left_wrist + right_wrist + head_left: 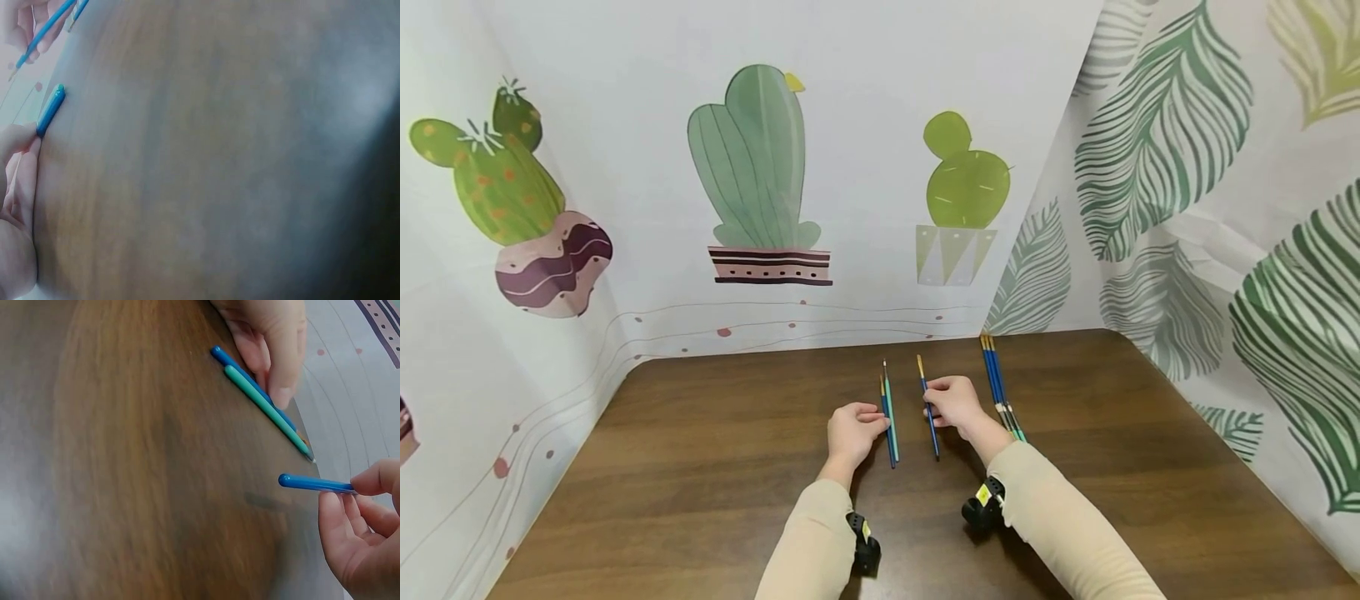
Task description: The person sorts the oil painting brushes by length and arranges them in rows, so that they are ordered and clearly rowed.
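Note:
In the head view, my left hand (852,432) grips a blue paintbrush (892,448) low over the wooden table. Right beside it lies a mint-green paintbrush (892,423), roughly parallel, bristle end pointing away from me. My right hand (957,403) pinches another blue paintbrush (933,435) between thumb and fingers, its golden ferrule end far from me. In the right wrist view, the rounded handle end of that brush (306,482) sticks out from the fingertips, apart from the pair at the left hand.
A group of blue and green paintbrushes (995,377) lies to the right of my right hand, near the table's back edge. Brown wooden table (715,467) spreads around the hands. Patterned cloth (865,167) with cacti and leaves hangs behind it.

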Demonstrator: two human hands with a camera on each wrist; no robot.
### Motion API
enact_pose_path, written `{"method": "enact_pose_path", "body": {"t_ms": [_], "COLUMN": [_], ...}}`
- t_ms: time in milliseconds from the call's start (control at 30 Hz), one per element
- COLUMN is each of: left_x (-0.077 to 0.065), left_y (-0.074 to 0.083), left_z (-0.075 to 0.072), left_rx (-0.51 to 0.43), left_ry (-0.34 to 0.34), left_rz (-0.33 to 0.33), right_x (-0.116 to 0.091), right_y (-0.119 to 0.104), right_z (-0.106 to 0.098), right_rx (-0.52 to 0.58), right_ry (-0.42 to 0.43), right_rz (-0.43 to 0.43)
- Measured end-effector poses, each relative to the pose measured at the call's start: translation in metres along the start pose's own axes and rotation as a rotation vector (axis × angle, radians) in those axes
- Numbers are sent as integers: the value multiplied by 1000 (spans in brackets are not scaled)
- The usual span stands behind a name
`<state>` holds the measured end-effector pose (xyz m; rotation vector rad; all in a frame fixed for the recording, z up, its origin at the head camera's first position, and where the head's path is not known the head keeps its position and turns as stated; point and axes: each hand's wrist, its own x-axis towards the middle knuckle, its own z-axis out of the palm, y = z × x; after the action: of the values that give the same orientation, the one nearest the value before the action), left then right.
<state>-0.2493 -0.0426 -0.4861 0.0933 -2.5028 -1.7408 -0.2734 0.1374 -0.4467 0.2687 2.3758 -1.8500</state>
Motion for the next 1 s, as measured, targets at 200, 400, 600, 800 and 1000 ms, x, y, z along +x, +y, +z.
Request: {"method": "enact_pose_path", "body": {"t_ms": [200, 400, 600, 800, 1000], "left_x": [-1, -1, -1, 0, 0], "left_y": [-1, 1, 1, 0, 0], "left_z": [0, 0, 0, 0, 1], "left_rx": [4, -5, 4, 7, 16], "left_ry": [3, 3, 2, 6, 13], "left_rz": [-1, -7, -4, -5, -4], "right_x": [3, 4, 4, 6, 10], "right_y": [0, 1, 2, 0, -1], "right_z": [-12, -25, -38, -50, -63], "right_rx": [7, 0, -18, -11, -6], "right_ry": [1, -10, -20, -28, -18], "right_rz": [-3, -10, -20, -27, -31]}}
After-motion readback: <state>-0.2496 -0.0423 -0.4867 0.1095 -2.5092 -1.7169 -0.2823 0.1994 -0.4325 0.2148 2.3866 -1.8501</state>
